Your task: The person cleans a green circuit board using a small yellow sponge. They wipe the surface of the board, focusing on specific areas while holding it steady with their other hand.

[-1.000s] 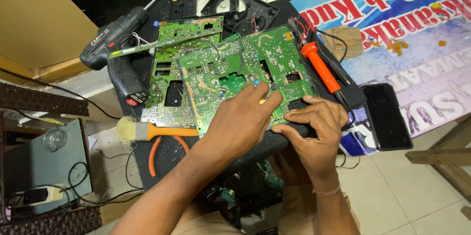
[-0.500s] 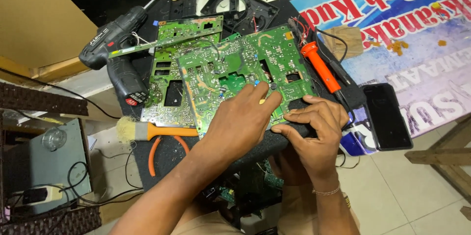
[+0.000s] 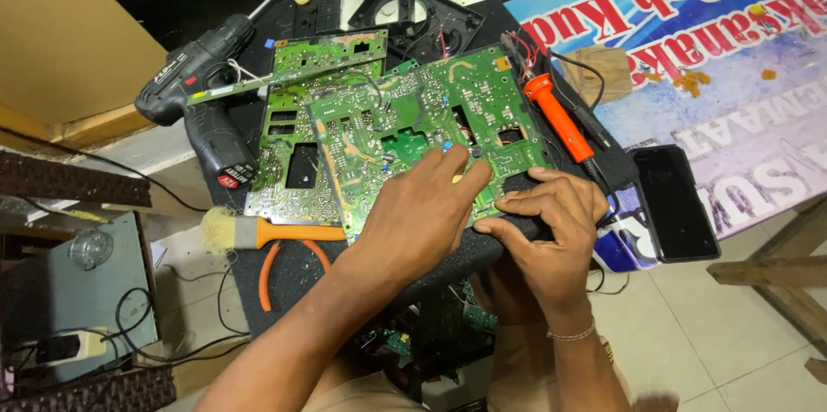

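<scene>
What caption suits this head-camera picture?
Left hand and right hand press on a green circuit board beside an orange soldering iron.

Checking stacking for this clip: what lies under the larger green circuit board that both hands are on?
The larger green circuit board overlaps a second green board at its left, and both lie on a black mat. The left hand and right hand cover its near edge.

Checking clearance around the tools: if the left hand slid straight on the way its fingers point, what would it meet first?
The left hand points up and right across the green circuit board. Going on, it would probably first meet the orange-handled soldering iron beside the board's right edge, though depth is hard to judge.
</scene>
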